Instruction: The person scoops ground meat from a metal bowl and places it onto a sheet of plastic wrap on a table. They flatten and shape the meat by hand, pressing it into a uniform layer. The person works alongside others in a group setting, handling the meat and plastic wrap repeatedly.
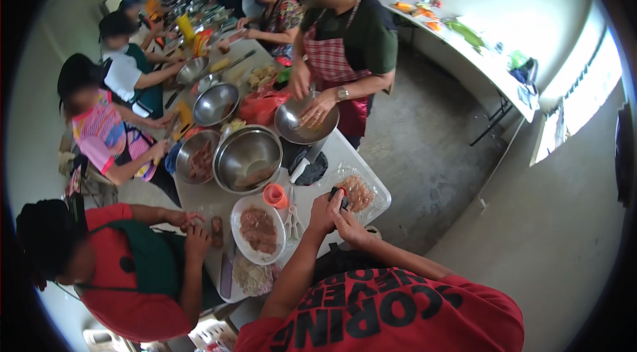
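From the head view, both of the person's hands meet over the near right corner of a long grey table (345, 153). The left hand (323, 211) and the right hand (346, 221) close their fingers together around a small dark object (339, 197), held just above the table edge; what the object is cannot be told. Just beyond it lies a clear plastic bag of pinkish raw pieces (358, 191). To the left stand a white plate of minced meat (257, 229), a small orange cup (275, 195) and a pair of scissors (292, 221). Farther up sit a large steel bowl (247, 158), and a dark cloth (308, 166). Another person in a checked apron (332, 60) works in a metal pan (306, 123) opposite, and a person in red (133, 266) works at the left.
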Demonstrator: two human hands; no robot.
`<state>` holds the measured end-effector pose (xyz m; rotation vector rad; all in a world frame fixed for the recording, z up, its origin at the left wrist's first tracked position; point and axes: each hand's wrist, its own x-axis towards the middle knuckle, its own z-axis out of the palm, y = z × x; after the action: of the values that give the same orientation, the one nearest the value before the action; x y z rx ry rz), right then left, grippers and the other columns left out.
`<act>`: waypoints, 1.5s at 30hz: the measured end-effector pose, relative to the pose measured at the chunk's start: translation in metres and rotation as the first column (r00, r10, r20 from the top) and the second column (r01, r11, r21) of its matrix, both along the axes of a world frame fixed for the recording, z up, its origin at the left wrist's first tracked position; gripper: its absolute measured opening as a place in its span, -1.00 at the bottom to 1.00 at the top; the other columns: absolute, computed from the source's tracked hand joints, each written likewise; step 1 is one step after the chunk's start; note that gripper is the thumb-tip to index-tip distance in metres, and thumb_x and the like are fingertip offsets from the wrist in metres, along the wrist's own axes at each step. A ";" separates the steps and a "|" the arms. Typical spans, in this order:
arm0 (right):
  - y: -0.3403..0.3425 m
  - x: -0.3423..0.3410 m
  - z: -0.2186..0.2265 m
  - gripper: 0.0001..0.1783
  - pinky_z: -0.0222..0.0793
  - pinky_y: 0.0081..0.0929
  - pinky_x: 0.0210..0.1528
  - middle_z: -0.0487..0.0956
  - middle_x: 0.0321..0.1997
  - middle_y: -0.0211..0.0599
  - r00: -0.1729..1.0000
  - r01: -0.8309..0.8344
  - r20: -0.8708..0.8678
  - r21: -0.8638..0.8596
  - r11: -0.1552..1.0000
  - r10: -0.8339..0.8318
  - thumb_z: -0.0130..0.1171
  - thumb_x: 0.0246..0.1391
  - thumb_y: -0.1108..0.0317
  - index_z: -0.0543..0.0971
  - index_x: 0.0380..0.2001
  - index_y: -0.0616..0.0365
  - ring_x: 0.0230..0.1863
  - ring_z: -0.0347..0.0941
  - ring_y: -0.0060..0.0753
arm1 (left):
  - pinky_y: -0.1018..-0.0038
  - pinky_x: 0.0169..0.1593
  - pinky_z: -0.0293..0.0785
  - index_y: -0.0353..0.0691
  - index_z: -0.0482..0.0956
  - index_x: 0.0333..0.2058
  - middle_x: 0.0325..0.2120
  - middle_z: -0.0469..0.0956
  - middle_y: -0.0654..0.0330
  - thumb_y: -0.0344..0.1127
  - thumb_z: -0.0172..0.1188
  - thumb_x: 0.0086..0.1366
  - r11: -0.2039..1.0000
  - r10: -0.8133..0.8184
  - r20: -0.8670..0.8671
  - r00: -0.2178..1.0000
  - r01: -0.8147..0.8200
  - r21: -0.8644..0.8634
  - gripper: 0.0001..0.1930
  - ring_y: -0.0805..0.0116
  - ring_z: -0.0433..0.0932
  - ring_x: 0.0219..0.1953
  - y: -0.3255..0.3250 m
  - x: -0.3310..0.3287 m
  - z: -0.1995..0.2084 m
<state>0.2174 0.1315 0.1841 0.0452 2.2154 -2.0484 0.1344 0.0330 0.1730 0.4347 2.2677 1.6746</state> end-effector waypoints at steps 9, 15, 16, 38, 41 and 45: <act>-0.011 0.018 0.021 -0.49 0.28 -0.52 -0.21 0.40 -0.33 -0.41 0.962 0.130 -0.224 -0.114 0.985 -0.153 -0.19 0.41 0.01 0.38 0.00 0.33 -0.29 0.28 -0.59 | 0.49 -0.47 0.29 -0.25 0.57 -0.49 -0.62 0.47 0.34 -0.03 0.14 0.38 0.957 -0.034 0.239 0.970 -0.037 0.288 -0.59 0.57 0.38 -0.54 -0.004 0.001 0.020; -0.026 0.024 0.045 -0.21 0.24 -0.22 0.26 0.41 0.20 0.20 0.932 0.174 -0.343 0.142 0.975 -0.116 -0.02 0.33 -0.03 0.12 0.37 0.36 0.23 0.38 -0.03 | 0.49 -0.45 0.32 -0.19 0.57 -0.42 -0.54 0.48 0.32 -0.03 0.16 0.37 0.786 0.167 0.523 0.836 -0.433 0.442 -0.66 0.53 0.42 -0.53 -0.006 -0.020 0.013; -0.029 0.020 0.050 -0.17 0.16 -0.22 0.31 0.32 0.27 0.22 0.905 0.146 -0.418 0.148 0.978 -0.072 -0.02 0.32 -0.04 0.06 0.38 0.38 0.31 0.28 0.00 | 0.45 -0.38 0.42 -0.12 0.55 -0.28 -0.43 0.53 0.28 0.06 0.04 0.41 0.615 -0.010 0.658 0.753 -0.515 0.598 -0.64 0.45 0.49 -0.46 -0.012 -0.035 -0.013; 0.002 -0.005 0.063 -0.04 0.42 -0.06 -0.06 0.57 -0.33 0.28 0.953 -0.096 -0.211 0.470 0.877 0.218 0.02 0.27 0.03 -0.22 0.42 0.35 -0.21 0.55 0.32 | 0.40 -0.28 0.42 -0.25 0.56 -0.18 -0.35 0.54 0.24 0.08 0.04 0.36 0.959 0.047 0.281 0.959 -0.122 0.255 -0.56 0.42 0.49 -0.35 -0.002 0.008 0.008; 0.025 -0.008 0.077 -0.09 0.45 -0.08 -0.21 0.58 -0.40 0.22 0.951 -0.149 -0.176 0.455 0.878 0.253 0.02 0.29 0.01 -0.12 0.41 0.36 -0.34 0.57 0.26 | 0.43 -0.34 0.41 -0.28 0.57 -0.23 -0.40 0.54 0.25 0.04 0.10 0.34 0.945 0.041 0.398 0.917 -0.165 0.282 -0.57 0.45 0.47 -0.41 0.006 0.009 0.010; 0.044 -0.016 0.086 -0.14 0.46 -0.09 -0.24 0.59 -0.49 0.10 0.929 -0.159 -0.182 0.592 0.790 0.323 0.04 0.27 -0.05 0.08 0.35 0.42 -0.39 0.57 0.19 | 0.44 -0.40 0.37 -0.31 0.54 -0.30 -0.48 0.51 0.24 -0.03 0.19 0.30 0.916 0.006 0.498 0.867 -0.205 0.346 -0.62 0.50 0.42 -0.46 0.009 0.002 0.004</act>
<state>0.2009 0.1756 0.2702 -0.4765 2.7507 -1.2582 0.1367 0.0416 0.1771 -0.0508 1.6190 2.0216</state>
